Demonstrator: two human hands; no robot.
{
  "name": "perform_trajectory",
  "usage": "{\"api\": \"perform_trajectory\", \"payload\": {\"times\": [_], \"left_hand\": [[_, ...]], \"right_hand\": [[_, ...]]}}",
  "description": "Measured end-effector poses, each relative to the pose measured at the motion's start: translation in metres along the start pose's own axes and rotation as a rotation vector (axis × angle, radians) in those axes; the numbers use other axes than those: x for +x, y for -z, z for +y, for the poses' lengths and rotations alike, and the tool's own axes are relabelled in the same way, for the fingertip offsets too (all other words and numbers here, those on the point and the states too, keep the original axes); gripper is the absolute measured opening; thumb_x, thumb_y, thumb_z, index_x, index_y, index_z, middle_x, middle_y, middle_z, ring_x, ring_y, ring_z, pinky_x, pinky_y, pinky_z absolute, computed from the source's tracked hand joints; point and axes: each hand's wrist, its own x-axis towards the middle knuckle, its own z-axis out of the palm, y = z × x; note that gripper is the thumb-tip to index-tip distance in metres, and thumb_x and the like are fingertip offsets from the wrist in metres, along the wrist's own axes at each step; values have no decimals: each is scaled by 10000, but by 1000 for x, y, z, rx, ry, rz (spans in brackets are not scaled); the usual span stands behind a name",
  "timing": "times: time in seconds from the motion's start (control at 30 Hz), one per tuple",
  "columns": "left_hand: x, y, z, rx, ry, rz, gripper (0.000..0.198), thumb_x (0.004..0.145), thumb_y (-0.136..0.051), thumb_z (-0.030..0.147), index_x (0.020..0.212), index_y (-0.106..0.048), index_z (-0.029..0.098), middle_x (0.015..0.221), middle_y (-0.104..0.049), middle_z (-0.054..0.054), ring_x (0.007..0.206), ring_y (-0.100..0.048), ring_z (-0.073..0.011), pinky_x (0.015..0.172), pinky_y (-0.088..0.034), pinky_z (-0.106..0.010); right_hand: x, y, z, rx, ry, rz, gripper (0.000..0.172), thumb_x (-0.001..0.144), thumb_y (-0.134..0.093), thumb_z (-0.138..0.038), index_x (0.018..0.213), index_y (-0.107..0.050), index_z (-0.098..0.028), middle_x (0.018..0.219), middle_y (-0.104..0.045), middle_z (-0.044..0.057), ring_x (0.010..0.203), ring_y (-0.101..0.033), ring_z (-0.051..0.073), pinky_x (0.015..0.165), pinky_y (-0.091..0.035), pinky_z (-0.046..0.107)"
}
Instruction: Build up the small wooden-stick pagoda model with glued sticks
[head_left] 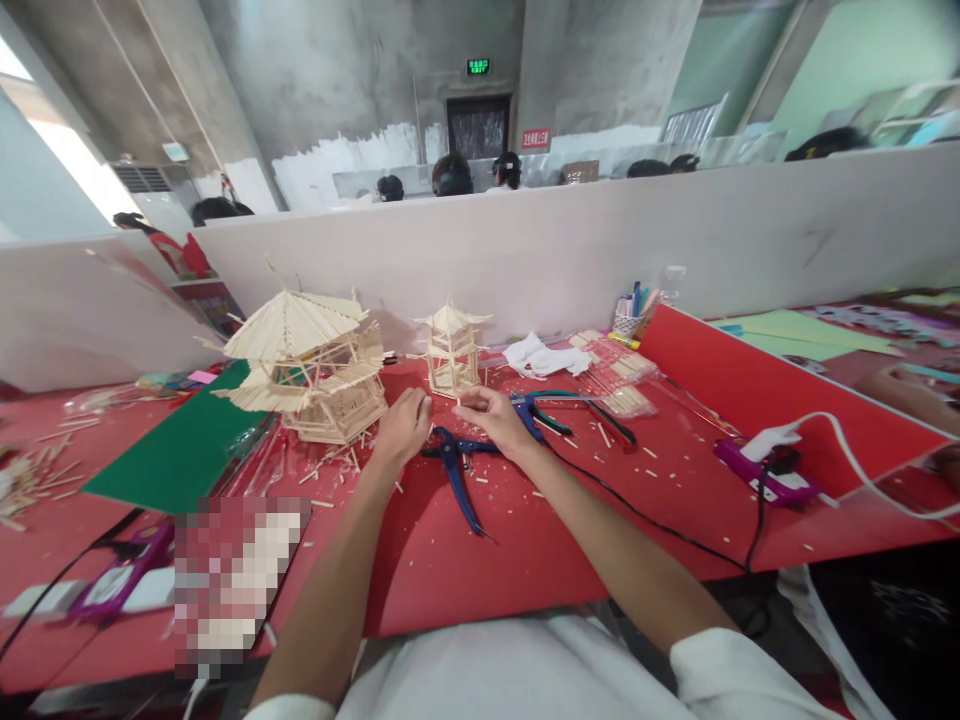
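Observation:
On the red table [450, 590], a small wooden-stick pavilion [452, 350] stands in front of both hands. My left hand [405, 425] is closed between it and a larger stick pavilion [322, 375] on the left; anything in its fingers is too small to name. My right hand [487, 412] is closed in a pinch at the small pavilion's lower front, with a tiny pale piece at the fingertips that I cannot make out clearly. Blue-handled pliers [456, 475] lie just below the hands. A blue glue gun [529, 412] rests beside my right hand.
Packs of sticks [619, 375] and white gloves [544, 355] lie behind on the right. A green board [176, 440] is at left, a leaning red board [772, 400] at right. Purple power strips [765, 475] and black cables flank the workspace. Stick scraps are scattered about.

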Motion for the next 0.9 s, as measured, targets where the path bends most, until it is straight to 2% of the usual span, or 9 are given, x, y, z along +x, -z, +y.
{"api": "perform_trajectory", "payload": {"times": [0.1,0.2,0.33,0.43,0.6,0.73,0.9], "left_hand": [[2,2,-5,54,47,36,306,987,-405,342,745,-524,199,828,-562,-60,786,-540,-203,778,-418,-328],[4,1,-5,-63,-17,68,163,952,-450,243,912,-597,185,931,-625,-74,875,-589,-202,835,-460,-331],[3,-1,4,-284,-172,5,233,946,-477,216,1124,-626,191,1088,-683,-85,1010,-632,-191,920,-484,-328],[2,-1,10,-332,-233,-40,219,948,-518,264,1089,-672,199,1055,-710,-78,977,-651,-186,892,-498,-311],[2,-3,10,-314,-148,5,186,937,-556,299,982,-694,183,914,-711,-49,792,-628,-152,769,-485,-268],[2,-3,9,-302,-107,-22,219,950,-537,338,956,-682,175,894,-704,-46,763,-612,-145,743,-468,-258],[2,-4,6,-313,-90,8,231,946,-543,370,920,-661,174,879,-693,-38,760,-602,-142,736,-464,-251]], "right_hand": [[-2,-1,0,-9,6,-19,370,625,-821,-362,911,-656,-197,802,-685,2,744,-633,160,692,-504,279],[-4,-2,1,-11,1,-25,348,635,-822,-352,883,-635,-197,784,-673,-11,706,-618,143,670,-495,267],[-3,-1,2,-2,12,-33,306,641,-815,-365,810,-631,-188,776,-678,-6,670,-594,129,635,-469,249],[-2,0,4,-13,29,-51,296,658,-804,-378,831,-669,-179,795,-697,6,680,-594,129,646,-460,249],[-1,1,7,-56,49,-50,289,703,-778,-399,859,-703,-168,752,-691,2,629,-566,120,637,-451,258],[0,1,7,-66,82,-44,287,703,-780,-387,871,-703,-167,810,-717,28,678,-608,143,665,-473,274],[1,-1,5,-104,181,-12,243,728,-751,-379,847,-691,-176,814,-712,36,715,-633,163,666,-488,275]]}}
